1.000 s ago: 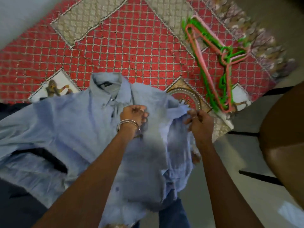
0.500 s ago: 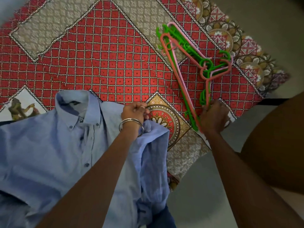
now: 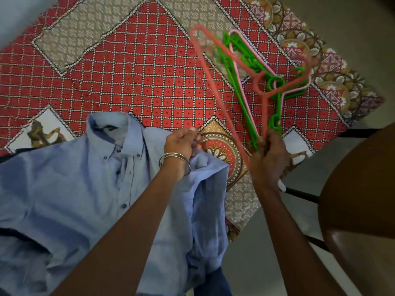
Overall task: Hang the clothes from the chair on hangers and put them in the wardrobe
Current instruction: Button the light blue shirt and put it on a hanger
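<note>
**Shirt in one hand, hanger in the other, nothing hung yet**

Early in the job, by the look of it. Left hand, bangle at the wrist, fingers curled and pinching the shoulder edge of the blue shirt. Shirt spread out below and to the left of that hand, collar up, buttons done at the front, partly over the patterned bedspread. Right hand closed round the lower end of the salmon hanger, lifted and blurred, hook end pointing away beyond the fingers. Just past the right hand, flat on the bedspread: the remaining hangers, green and pale pink, tangled together. Brown chair off to the right of the right hand; no clothes visible on the part shown.

Done so far, judging from this: one shirt laid out, one hanger taken up. Left to do: hanger into the shirt's shoulders, hook out through the collar, then the carry to the wardrobe, not in view. Dark fabric at the lower and left edges, beneath the shirt; cannot tell whether more garments waiting.
</note>
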### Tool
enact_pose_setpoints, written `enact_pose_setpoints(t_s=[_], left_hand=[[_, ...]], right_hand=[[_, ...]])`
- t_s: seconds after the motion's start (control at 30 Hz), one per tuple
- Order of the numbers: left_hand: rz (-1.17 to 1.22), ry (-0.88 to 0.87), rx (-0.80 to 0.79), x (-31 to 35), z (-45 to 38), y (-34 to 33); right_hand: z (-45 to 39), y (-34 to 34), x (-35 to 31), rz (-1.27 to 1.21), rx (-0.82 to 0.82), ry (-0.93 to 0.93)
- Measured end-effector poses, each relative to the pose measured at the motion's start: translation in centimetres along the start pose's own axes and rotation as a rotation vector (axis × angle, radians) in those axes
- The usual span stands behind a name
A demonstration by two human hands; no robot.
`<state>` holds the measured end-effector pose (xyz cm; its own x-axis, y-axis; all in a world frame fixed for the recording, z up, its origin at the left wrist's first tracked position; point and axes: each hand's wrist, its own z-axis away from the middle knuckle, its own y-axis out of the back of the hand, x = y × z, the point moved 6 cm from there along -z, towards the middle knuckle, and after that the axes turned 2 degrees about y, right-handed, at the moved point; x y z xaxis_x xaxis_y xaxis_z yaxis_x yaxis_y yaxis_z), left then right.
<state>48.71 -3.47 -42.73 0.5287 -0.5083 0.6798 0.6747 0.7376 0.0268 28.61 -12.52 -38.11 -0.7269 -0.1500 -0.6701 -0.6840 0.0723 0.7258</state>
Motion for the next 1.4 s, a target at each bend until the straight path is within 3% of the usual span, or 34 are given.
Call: enact_pose_setpoints(t_s=[0.17,0.3,0.37,0.47,0.63,0.8,0.97,1.03,1.1,1.17,1.27,1.4], left_hand=[[0.292,-0.029,-0.079,1.3,1.6,5.4],[0.366,-0.085,0.024,1.3,3.0,11.2],[0.303,-0.08,0.089,0.9,3.3,15.1],[0.202,-0.095,0.045,0.7,4.1,18.4],[0.143,-0.127,-0.041,0.7,4.4,22.2],[-0.003,-0.158,-0.111,2.2,3.0,23.7],[-0.209,-0.311,0.155,4.0,-2.3,27.3],[-0.466,-0.356,0.126,4.8,-4.1,26.8],[-0.876,-0.337,0.149,4.8,-4.9,26.2],[-1.104,-0.215,0.233,4.2,-6.0,25.8],[-1.16,-0.115,0.372,4.1,-6.6,25.8],[-1.184,-0.15,0.453,5.4,-7.8,27.7]], right_hand=[[6.2,-2.5,-5.6,-0.173,-0.225,0.064],[11.8,-4.7,-9.3,-0.328,-0.423,0.049],[14.7,-6.1,-11.0,-0.399,-0.555,-0.042],[16.3,-7.9,-12.7,-0.644,-0.665,-0.309],[16.6,-11.6,-16.2,-0.981,-0.722,-0.737],[13.9,-14.6,-17.2,-1.07,-0.685,-0.85],[9.9,-16.8,-17.4,-1.222,-0.497,-0.876],[8.4,-18.5,-17.8,-1.312,-0.43,-0.874],[7.5,-19.2,-18.4,-1.398,-0.363,-0.859],[6.3,-20.4,-18.8,-1.463,-0.33,-0.847],[4.7,-22.1,-19.2,-1.539,-0.302,-0.828],[3.2,-24.4,-20.6,-1.528,-0.359,-0.782]])
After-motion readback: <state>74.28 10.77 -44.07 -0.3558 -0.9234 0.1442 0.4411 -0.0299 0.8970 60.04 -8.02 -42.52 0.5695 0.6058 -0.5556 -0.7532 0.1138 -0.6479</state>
